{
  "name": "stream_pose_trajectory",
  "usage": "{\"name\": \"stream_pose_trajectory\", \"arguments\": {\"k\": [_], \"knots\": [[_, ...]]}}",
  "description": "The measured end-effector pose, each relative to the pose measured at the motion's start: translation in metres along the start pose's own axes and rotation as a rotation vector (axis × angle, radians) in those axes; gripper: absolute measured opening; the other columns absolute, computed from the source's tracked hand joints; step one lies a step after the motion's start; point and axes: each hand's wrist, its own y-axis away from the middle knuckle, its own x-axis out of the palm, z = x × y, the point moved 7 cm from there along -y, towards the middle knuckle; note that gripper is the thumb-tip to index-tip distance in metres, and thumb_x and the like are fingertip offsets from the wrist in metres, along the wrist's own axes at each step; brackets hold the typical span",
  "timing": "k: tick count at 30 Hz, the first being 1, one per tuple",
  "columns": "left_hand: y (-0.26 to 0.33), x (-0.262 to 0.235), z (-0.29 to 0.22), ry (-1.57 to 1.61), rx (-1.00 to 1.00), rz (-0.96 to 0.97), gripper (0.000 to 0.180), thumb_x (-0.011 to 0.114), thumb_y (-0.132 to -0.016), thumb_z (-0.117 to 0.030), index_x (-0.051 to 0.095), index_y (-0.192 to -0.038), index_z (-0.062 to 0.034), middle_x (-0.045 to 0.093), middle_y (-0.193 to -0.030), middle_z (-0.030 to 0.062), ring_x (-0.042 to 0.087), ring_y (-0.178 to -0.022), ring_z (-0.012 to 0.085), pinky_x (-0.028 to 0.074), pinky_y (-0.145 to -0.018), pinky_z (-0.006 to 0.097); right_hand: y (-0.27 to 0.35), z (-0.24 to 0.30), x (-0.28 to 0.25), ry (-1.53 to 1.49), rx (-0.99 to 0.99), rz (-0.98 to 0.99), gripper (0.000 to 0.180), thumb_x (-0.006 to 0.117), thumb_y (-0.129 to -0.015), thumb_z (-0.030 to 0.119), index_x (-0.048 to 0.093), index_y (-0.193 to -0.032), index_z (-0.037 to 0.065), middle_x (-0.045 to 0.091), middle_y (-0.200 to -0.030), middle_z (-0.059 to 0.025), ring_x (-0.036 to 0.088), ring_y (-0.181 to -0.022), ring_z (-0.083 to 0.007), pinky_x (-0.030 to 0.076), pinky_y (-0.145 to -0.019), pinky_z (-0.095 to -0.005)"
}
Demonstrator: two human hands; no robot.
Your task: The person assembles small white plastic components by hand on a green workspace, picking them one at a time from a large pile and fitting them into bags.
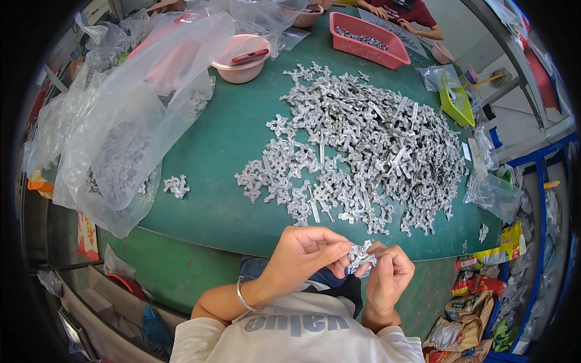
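Close to my body, just off the table's near edge, my left hand (315, 251) and my right hand (388, 272) meet around a small silver-grey metal casting (362, 255). Thumbs and fingertips of both hands pinch it from either side. A bracelet circles my left wrist. Beyond my hands spreads a large pile of similar grey metal castings (375, 139), some branched or curved and some straight bars. A small clump of castings (177, 186) lies apart on the left, and another loose casting (483, 233) sits near the right edge.
Clear plastic bags (133, 133) with castings inside cover the left of the green table (236, 127). A pink bowl (242, 69) with a red object across it, a pink tray (369, 45) of metal parts and a yellow-green basket (457, 103) stand farther back. A co-worker (411, 15) sits at the far end.
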Motion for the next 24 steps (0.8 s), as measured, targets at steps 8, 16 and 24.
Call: {"name": "stream_pose_trajectory", "arguments": {"k": [8, 16, 24], "knots": [[-0.0004, -0.0027, -0.0007, -0.044, -0.003, -0.077, 0.013, 0.054, -0.087, -0.005, 0.061, -0.087, 0.0065, 0.061, -0.069, 0.0106, 0.058, -0.058, 0.0146, 0.048, -0.054, 0.025, 0.0004, -0.0012, -0.0004, 0.016, -0.04, 0.022, 0.025, 0.05, -0.091, 0.014, 0.052, -0.075, -0.005, 0.06, -0.065, -0.0129, 0.054, -0.063, -0.018, 0.043, -0.058, -0.0282], [-0.0004, -0.0027, 0.0017, -0.062, -0.003, -0.089, 0.015, 0.052, -0.087, -0.005, 0.06, -0.088, 0.0071, 0.06, -0.069, 0.0105, 0.056, -0.057, 0.014, 0.048, -0.053, 0.026, 0.0033, -0.0021, 0.0001, -0.015, -0.03, 0.005, 0.03, 0.052, -0.091, 0.021, 0.054, -0.078, -0.006, 0.06, -0.069, -0.0145, 0.055, -0.062, -0.0186, 0.043, -0.058, -0.0285], [0.0009, -0.0023, 0.0006, -0.05, 0.008, -0.085, 0.014, 0.051, -0.087, -0.002, 0.06, -0.087, 0.0078, 0.06, -0.071, 0.0115, 0.056, -0.057, 0.0147, 0.048, -0.052, 0.027, 0.0037, -0.0024, 0.0014, -0.006, -0.096, 0.031, 0.03, 0.053, -0.09, 0.023, 0.054, -0.079, -0.005, 0.06, -0.07, -0.0143, 0.056, -0.059, -0.0187, 0.043, -0.058, -0.0293]]}}
